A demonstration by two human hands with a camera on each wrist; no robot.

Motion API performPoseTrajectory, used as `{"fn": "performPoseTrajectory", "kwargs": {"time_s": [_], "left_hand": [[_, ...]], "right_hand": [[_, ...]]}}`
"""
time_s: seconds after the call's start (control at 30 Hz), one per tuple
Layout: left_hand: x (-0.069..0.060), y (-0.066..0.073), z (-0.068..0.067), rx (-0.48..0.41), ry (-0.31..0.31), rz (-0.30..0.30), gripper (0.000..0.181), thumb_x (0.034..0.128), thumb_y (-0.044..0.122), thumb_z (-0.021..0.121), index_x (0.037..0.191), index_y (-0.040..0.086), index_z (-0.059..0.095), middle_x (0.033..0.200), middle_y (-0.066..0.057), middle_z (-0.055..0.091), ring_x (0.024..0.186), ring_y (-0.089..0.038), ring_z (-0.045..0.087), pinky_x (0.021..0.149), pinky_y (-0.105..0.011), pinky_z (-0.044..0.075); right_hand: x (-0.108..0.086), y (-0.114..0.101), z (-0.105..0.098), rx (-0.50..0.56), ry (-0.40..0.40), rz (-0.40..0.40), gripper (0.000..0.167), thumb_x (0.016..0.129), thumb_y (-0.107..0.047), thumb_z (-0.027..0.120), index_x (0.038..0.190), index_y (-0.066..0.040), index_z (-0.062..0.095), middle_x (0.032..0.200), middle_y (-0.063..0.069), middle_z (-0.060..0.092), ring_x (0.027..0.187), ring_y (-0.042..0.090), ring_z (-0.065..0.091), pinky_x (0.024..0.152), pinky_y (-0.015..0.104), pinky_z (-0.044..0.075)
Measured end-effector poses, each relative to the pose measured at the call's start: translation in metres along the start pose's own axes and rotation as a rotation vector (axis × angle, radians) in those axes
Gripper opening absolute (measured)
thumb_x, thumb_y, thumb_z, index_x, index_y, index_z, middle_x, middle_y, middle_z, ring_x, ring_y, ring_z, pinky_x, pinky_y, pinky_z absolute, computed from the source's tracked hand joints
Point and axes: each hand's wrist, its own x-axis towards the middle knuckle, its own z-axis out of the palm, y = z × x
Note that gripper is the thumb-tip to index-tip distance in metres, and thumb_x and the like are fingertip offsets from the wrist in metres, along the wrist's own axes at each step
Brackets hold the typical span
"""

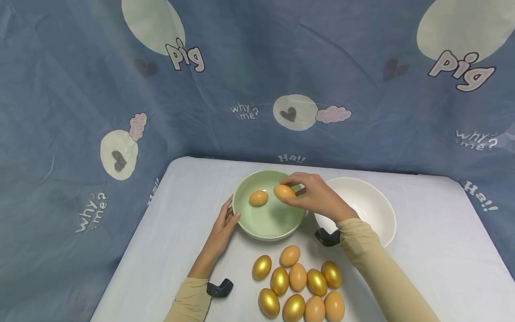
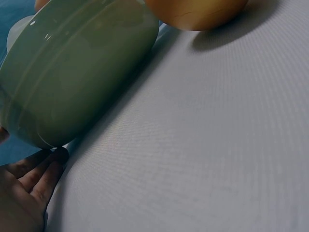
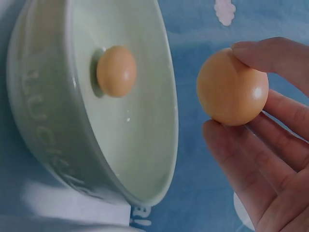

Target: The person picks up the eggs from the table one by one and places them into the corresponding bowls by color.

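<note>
A brown egg [image 1: 284, 192] is pinched between the thumb and fingers of my right hand [image 1: 319, 197], above the right side of a light green bowl [image 1: 267, 226]. The right wrist view shows that egg [image 3: 231, 89] held up beside the bowl's rim. Inside the bowl lies another brown egg [image 1: 258, 197]. My left hand [image 1: 224, 226] rests against the bowl's left side, thumb at the rim. In the left wrist view, fairly straight fingers [image 2: 46, 179] touch the outside of the bowl [image 2: 82, 72] low down.
A white bowl [image 1: 372, 203] stands to the right, partly behind my right forearm. Nearer me, several brown eggs [image 1: 298, 277] and several golden eggs [image 1: 268, 303] lie grouped on the white tabletop [image 1: 173, 232]. A blue printed cloth [image 1: 249, 80] hangs behind and to the left.
</note>
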Motion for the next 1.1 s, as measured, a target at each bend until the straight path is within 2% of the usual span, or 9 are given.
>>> {"fn": "performPoseTrajectory", "kwargs": {"time_s": [0.3, 0.5, 0.63, 0.73, 0.9, 1.1], "left_hand": [[0.0, -0.002, -0.001, -0.003, -0.003, 0.01, 0.063, 0.1086, 0.033, 0.053, 0.164, 0.026, 0.024, 0.165, -0.012, 0.039, 0.154, -0.028, 0.038, 0.127, -0.037, 0.031], [0.001, -0.001, -0.001, -0.006, -0.005, 0.014, 0.063, 0.1088, 0.033, 0.053, 0.164, 0.026, 0.024, 0.166, -0.012, 0.037, 0.154, -0.028, 0.037, 0.127, -0.036, 0.031], [0.001, 0.001, 0.0, 0.01, -0.002, 0.005, 0.063, 0.1088, 0.034, 0.052, 0.164, 0.027, 0.023, 0.167, -0.012, 0.036, 0.154, -0.029, 0.037, 0.126, -0.036, 0.032], [0.001, 0.001, 0.001, 0.013, 0.001, 0.005, 0.063, 0.1087, 0.033, 0.053, 0.165, 0.026, 0.023, 0.167, -0.012, 0.036, 0.154, -0.029, 0.037, 0.126, -0.037, 0.032], [0.001, -0.001, 0.0, 0.008, 0.003, 0.012, 0.064, 0.1086, 0.031, 0.053, 0.165, 0.024, 0.023, 0.166, -0.014, 0.037, 0.154, -0.031, 0.038, 0.126, -0.037, 0.032], [0.001, -0.001, 0.0, 0.004, 0.0, 0.011, 0.064, 0.1087, 0.033, 0.053, 0.165, 0.026, 0.023, 0.166, -0.013, 0.036, 0.154, -0.03, 0.038, 0.126, -0.038, 0.032]], "right_hand": [[0.025, 0.005, 0.008, 0.048, -0.018, -0.009, 0.04, 0.085, -0.012, 0.083, 0.124, -0.012, 0.073, 0.119, 0.002, 0.076, 0.116, 0.02, 0.069, 0.097, 0.04, 0.062], [0.04, 0.008, 0.016, 0.061, -0.039, -0.037, 0.039, 0.086, -0.01, 0.082, 0.124, -0.009, 0.073, 0.12, 0.005, 0.076, 0.116, 0.021, 0.069, 0.098, 0.038, 0.062], [0.047, 0.009, 0.021, 0.043, -0.043, -0.077, 0.039, 0.086, -0.008, 0.083, 0.124, -0.006, 0.072, 0.12, 0.008, 0.076, 0.116, 0.023, 0.069, 0.099, 0.042, 0.061], [0.051, 0.011, 0.026, -0.01, -0.038, -0.091, 0.038, 0.087, -0.009, 0.082, 0.124, -0.006, 0.072, 0.119, 0.007, 0.076, 0.115, 0.023, 0.069, 0.105, 0.044, 0.057], [0.059, 0.012, 0.032, -0.049, -0.054, -0.075, 0.039, 0.088, -0.01, 0.081, 0.125, -0.005, 0.072, 0.122, 0.008, 0.075, 0.116, 0.022, 0.068, 0.104, 0.039, 0.057], [0.069, 0.012, 0.036, -0.068, -0.074, -0.032, 0.039, 0.089, -0.01, 0.079, 0.127, -0.005, 0.071, 0.124, 0.008, 0.074, 0.117, 0.022, 0.068, 0.107, 0.039, 0.055]]}}
